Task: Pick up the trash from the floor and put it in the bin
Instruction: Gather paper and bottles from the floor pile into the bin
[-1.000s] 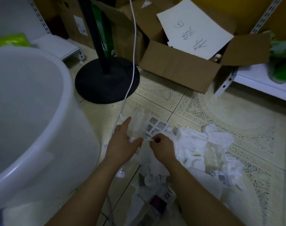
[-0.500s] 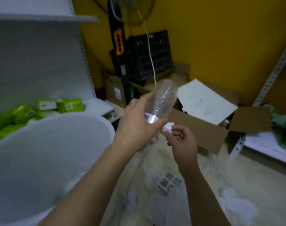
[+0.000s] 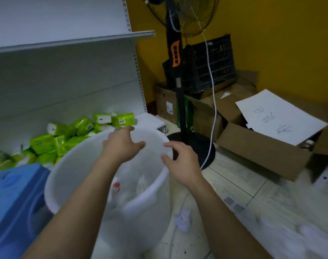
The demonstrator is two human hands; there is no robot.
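Both hands over the white bin (image 3: pixel 107 186), w/ nothing in either. Left hand (image 3: pixel 120 146) above the opening, fingers spread & loose. Right hand (image 3: pixel 183 161) at the bin's right rim, fingers apart, empty too. Trash inside the bin: clear bottle w/ red label (image 3: pixel 116 186) plus blurry white bits. More trash on the floor: crumpled paper (image 3: pixel 183 219) just right of the bin base, white pile (image 3: pixel 297 238) near right. Fan stand (image 3: pixel 180 101) beyond.

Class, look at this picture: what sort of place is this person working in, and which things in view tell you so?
Probably a shop's back corner or stockroom: white retail shelving with green packets heaped on the bottom shelf, open cardboard boxes on the tiled floor, and a black plastic crate behind a pedestal fan.
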